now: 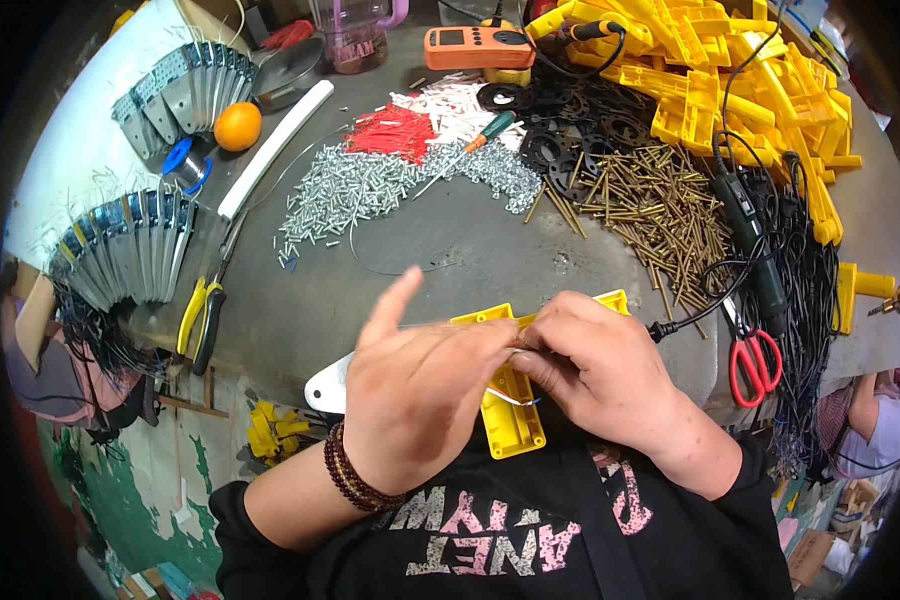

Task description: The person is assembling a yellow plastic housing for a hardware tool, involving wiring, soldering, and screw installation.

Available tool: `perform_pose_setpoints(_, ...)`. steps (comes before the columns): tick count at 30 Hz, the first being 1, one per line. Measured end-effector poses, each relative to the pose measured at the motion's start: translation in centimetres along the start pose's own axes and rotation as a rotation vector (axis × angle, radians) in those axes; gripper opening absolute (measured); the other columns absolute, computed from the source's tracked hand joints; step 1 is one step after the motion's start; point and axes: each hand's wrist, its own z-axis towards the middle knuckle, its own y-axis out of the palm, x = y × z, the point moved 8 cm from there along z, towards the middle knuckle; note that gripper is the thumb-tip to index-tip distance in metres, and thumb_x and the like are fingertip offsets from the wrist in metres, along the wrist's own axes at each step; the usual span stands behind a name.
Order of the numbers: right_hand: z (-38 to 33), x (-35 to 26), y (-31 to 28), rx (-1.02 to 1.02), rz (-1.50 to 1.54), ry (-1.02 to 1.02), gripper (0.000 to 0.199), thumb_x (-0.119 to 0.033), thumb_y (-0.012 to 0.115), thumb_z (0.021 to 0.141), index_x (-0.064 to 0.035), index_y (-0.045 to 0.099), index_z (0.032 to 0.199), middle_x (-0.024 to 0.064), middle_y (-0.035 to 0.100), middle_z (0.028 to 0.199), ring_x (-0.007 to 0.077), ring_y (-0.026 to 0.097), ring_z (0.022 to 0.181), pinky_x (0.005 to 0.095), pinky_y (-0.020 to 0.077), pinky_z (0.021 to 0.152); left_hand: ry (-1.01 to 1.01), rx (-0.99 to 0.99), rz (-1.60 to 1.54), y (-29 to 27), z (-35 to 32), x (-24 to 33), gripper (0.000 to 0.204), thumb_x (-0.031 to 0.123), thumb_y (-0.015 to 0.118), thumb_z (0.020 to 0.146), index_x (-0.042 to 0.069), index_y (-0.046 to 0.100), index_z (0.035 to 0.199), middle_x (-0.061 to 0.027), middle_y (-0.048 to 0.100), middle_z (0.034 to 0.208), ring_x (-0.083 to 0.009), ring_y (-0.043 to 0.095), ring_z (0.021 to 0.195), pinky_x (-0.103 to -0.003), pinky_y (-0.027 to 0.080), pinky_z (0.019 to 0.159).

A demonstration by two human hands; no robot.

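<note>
Two fans of metal blades point(130, 245) lie at the left, one beyond the other, with a blue spool point(196, 172) between them. An orange point(237, 126) sits beside the far fan. The pliers point(206, 305), with yellow-and-black handles, rest nearer the person. A white strip point(275, 150) lies obliquely to their right.

A pile of silver screws point(335, 195) adjoins a pile of red tubes point(390, 133). Below these, a white plate point(326, 384) with a dark hole projects from under the left hand point(415, 385). The left hand has one digit raised and the others extended to the right, meeting the opposite fingertips; whether it grips anything cannot be told.

A screwdriver point(470, 148) lies across the piles, below the multimeter point(478, 46). The yellow casing point(515, 430) is in front of the person, directly beneath both hands and partly covered by them. Thin wires point(515, 400) cross it. The right hand point(602, 368) forms a narrow pinch over the casing; the item at its fingertips is hidden.

Farther right, the desk point(590, 262) carries black parts point(568, 140), brass screws point(660, 210) and a heap of yellow housings point(710, 85). A soldering iron point(755, 240) and red-handled scissors point(755, 365) lie beside black cables point(805, 330).
</note>
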Motion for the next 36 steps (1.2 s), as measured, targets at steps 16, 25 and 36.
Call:
perform_pose_setpoints(16, -1.8, 1.7, -2.3, -0.010, 0.560, 0.089, 0.014, -0.010, 0.076, 0.081, -0.0002, 0.070, 0.088, 0.0090, 0.067, 0.079, 0.0203, 0.064, 0.069, 0.0291, 0.0487, 0.064, -0.133, -0.046, -0.037, 0.7, 0.0, -0.9, 0.009, 0.011, 0.075, 0.078, 0.012, 0.071, 0.086, -0.0032, 0.070, 0.083, -0.0214, 0.067, 0.084, -0.051, 0.035, 0.105)
perform_pose_setpoints(25, -1.3, 3.4, 0.2, -0.023, 0.607, 0.398, 0.017, -0.012, 0.073, 0.085, 0.0003, 0.070, 0.096, 0.0060, 0.069, 0.078, 0.0074, 0.062, 0.067, 0.0240, 0.0496, 0.061, -0.038, -0.033, -0.018, 1.0, -0.2, -0.5, 0.009, 0.011, 0.073, 0.079, 0.013, 0.071, 0.087, -0.0021, 0.070, 0.081, -0.0204, 0.066, 0.079, -0.051, 0.035, 0.104)
perform_pose_setpoints(36, -1.2, 2.4, 0.3, -0.105, 0.692, 0.442, 0.013, -0.008, 0.069, 0.089, 0.0026, 0.066, 0.095, -0.0016, 0.064, 0.077, 0.0006, 0.053, 0.067, 0.0185, 0.0450, 0.058, 0.058, 0.052, 0.168, 0.3, -0.5, 0.8, 0.015, 0.010, 0.071, 0.074, 0.015, 0.072, 0.088, 0.0028, 0.064, 0.079, -0.0168, 0.063, 0.077, -0.055, 0.032, 0.107)
